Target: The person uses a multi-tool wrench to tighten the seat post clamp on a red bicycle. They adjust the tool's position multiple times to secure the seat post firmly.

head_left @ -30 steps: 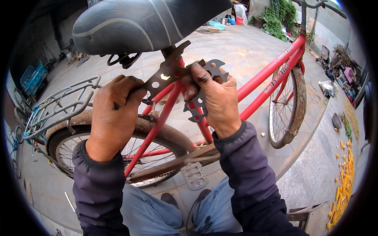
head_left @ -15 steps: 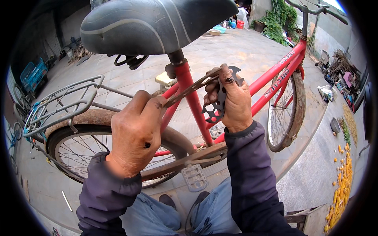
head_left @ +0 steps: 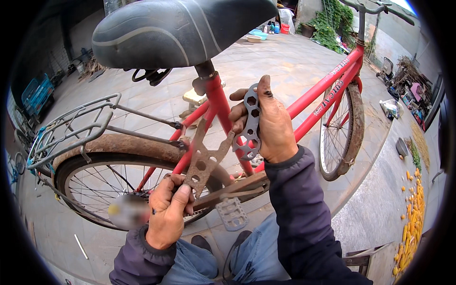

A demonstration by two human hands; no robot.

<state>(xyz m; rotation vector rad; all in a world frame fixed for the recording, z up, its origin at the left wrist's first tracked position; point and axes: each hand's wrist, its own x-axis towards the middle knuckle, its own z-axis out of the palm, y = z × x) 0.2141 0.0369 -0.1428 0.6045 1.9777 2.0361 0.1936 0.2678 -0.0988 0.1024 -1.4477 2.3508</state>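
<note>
Low in front of the bicycle's seat post, my left hand [head_left: 166, 209] pinches the lower end of a rusty flat multi-hole wrench [head_left: 202, 166] between thumb and fingers. The rusty wrench tilts, its forked upper end reaching toward the red frame tube [head_left: 221, 102]. My right hand [head_left: 276, 126], to its right, grips a dark grey flat multi-hole wrench [head_left: 252, 124] held nearly upright; the thumb points up and the fingers curl behind it. The two wrenches are close together; whether they touch I cannot tell. Above both hands is the black saddle [head_left: 156, 33].
Behind my left hand are the rear rack [head_left: 102, 126] and rusty fender [head_left: 118, 142]. A grey pedal [head_left: 232, 213] sits just above my feet. Yellow corn cobs [head_left: 408, 232] lie at right, near a scrap pile [head_left: 411, 78]. A blue cart [head_left: 37, 97] stands far left.
My left hand has moved down with the rusty wrench, now clear of the right fingers and seen broadside. My right hand has turned the grey wrench more upright, showing its face.
</note>
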